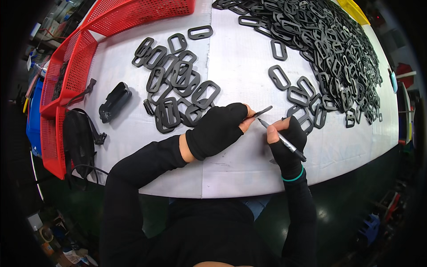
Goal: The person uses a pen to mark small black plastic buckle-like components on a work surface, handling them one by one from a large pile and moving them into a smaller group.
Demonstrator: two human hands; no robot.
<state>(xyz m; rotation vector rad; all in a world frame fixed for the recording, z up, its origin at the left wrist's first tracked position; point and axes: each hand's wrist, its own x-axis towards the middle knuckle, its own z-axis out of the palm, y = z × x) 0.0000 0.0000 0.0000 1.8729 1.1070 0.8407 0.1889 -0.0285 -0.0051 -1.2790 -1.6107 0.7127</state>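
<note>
My left hand [219, 130], in a black fingerless glove, pinches a black oblong frame [264, 111] between thumb and fingers, turned nearly edge-on. My right hand [288, 141], gloved alike, is closed on a grey marker pen [291, 147] with a dark end. The pen's tip points up and left, close beside the held frame; whether they touch I cannot tell. Left of my left hand lies a loose group of similar black oblong frames [181, 73], some overlapping. Beyond my right hand, a few more frames [298, 96] lie at the edge of a big heap [336, 49].
Red perforated baskets [66, 71] line the table's left and far sides. A black pouch [79, 135] with straps and a dark case [115, 102] lie at the left. A yellow bin [354, 11] stands behind the heap. The white tabletop [240, 178] ends just before my body.
</note>
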